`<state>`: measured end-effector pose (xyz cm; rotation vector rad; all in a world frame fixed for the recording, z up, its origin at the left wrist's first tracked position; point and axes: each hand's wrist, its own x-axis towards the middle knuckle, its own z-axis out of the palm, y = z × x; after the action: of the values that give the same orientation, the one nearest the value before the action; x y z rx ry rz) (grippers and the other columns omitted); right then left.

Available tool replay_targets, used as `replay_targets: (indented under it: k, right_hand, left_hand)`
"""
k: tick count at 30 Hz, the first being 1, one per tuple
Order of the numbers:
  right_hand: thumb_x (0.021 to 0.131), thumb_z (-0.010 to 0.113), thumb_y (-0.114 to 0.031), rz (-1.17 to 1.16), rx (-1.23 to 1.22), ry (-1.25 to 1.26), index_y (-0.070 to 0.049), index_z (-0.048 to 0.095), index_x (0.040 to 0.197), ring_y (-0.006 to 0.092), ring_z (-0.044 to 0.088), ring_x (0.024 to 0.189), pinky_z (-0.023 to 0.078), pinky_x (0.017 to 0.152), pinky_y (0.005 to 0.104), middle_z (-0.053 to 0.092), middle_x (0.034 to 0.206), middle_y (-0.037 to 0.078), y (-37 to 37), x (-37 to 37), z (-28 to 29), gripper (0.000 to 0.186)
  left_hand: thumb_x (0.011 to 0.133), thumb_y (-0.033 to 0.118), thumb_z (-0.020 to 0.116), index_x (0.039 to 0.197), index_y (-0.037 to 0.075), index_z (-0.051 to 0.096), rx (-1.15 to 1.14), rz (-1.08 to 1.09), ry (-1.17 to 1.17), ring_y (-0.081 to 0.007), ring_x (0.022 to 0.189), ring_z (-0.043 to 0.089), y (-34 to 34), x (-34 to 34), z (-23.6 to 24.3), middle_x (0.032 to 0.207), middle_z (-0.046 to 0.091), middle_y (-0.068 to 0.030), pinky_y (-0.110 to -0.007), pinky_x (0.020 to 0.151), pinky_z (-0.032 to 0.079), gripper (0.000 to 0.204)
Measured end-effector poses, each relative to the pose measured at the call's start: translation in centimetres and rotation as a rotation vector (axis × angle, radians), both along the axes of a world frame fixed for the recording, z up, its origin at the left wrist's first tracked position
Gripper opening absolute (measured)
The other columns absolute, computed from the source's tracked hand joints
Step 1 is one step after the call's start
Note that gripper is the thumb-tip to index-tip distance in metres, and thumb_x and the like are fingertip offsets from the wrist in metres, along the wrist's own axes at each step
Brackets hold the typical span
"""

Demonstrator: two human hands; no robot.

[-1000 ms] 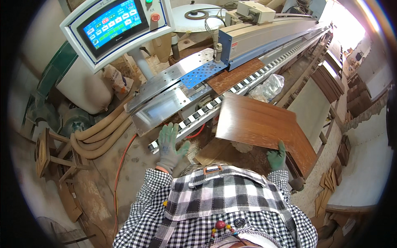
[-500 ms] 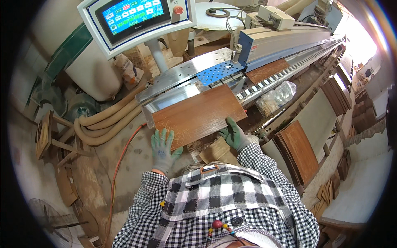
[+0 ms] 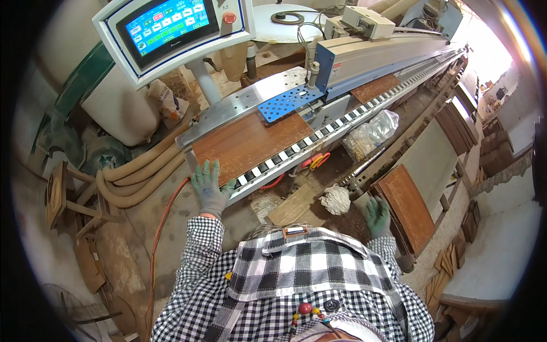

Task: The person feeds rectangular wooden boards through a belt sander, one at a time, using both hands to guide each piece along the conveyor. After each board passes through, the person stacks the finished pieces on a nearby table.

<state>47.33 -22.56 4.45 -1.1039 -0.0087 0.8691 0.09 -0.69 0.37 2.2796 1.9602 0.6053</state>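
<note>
A brown wood-grain board [image 3: 245, 145] lies flat on the machine's metal bed, its far corner under the blue perforated plate [image 3: 283, 104]. Against the board's near left end rests my left hand [image 3: 209, 192], in a grey-green glove, fingers spread and not wrapped round it. My right hand [image 3: 377, 218], gloved the same way, is off the machine and beside the left edge of a stack of brown boards [image 3: 407, 208]. Its fingers are stretched out with nothing visible in them. Whether it touches the stack I cannot tell.
A toothed conveyor track [image 3: 336, 130] runs along the bed, carrying another brown board [image 3: 376, 88] farther on. A control screen [image 3: 168, 28] stands at upper left. Under the track are orange-handled scissors [image 3: 317, 161], a plastic bag [image 3: 373, 134] and a crumpled white cloth [image 3: 335, 200].
The board has gone from tilted between both hands to flat on the bed, under the blue plate. My right hand has let go and moved right, to the stack. The left stays at the board's end.
</note>
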Motion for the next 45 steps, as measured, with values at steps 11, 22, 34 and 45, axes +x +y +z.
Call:
replay_targets:
  k: [11,22,34,45]
  right_hand:
    - [0.097,0.055,-0.040,-0.872,-1.203,-0.525,-0.005,0.049,0.137,0.0335,0.061,0.110,0.051,0.087,0.0464,0.060,0.127,0.020,-20.1,15.9,-6.4,0.053]
    - [0.098,0.043,-0.054,-0.497,-1.532,-0.493,-0.009,0.055,0.137,0.0336,0.056,0.121,0.045,0.100,0.0458,0.055,0.136,0.020,-19.6,13.5,-4.1,0.060]
    - [0.100,0.052,-0.037,-0.973,-0.090,0.190,-0.009,0.048,0.138,0.0254,0.050,0.125,0.045,0.102,0.0389,0.057,0.133,0.010,-19.3,10.4,-5.9,0.048]
    - [0.095,0.061,-0.041,-0.875,0.061,0.249,-0.008,0.046,0.138,0.0282,0.052,0.125,0.043,0.106,0.0415,0.055,0.138,0.012,-17.9,13.6,-8.3,0.056]
  left_hand:
    - [0.082,0.055,0.066,0.150,0.024,0.034,-0.028,0.030,-0.069,-0.0346,0.146,0.019,0.2,0.3,0.0,0.157,0.026,-0.0123,-0.052,0.120,0.008,0.082]
    - [0.082,0.056,0.065,0.150,0.024,0.034,-0.004,0.043,-0.043,-0.0326,0.146,0.021,0.1,0.1,-0.1,0.157,0.026,-0.0120,-0.051,0.121,0.008,0.082]
    - [0.081,0.056,0.066,0.150,0.024,0.034,0.003,0.028,-0.035,-0.0332,0.145,0.023,0.2,0.1,0.0,0.157,0.027,-0.0128,-0.051,0.121,0.009,0.083]
    - [0.081,0.056,0.067,0.151,0.024,0.032,-0.001,0.030,-0.032,-0.0347,0.145,0.022,0.3,-0.1,-0.5,0.157,0.027,-0.0125,-0.053,0.120,0.010,0.085]
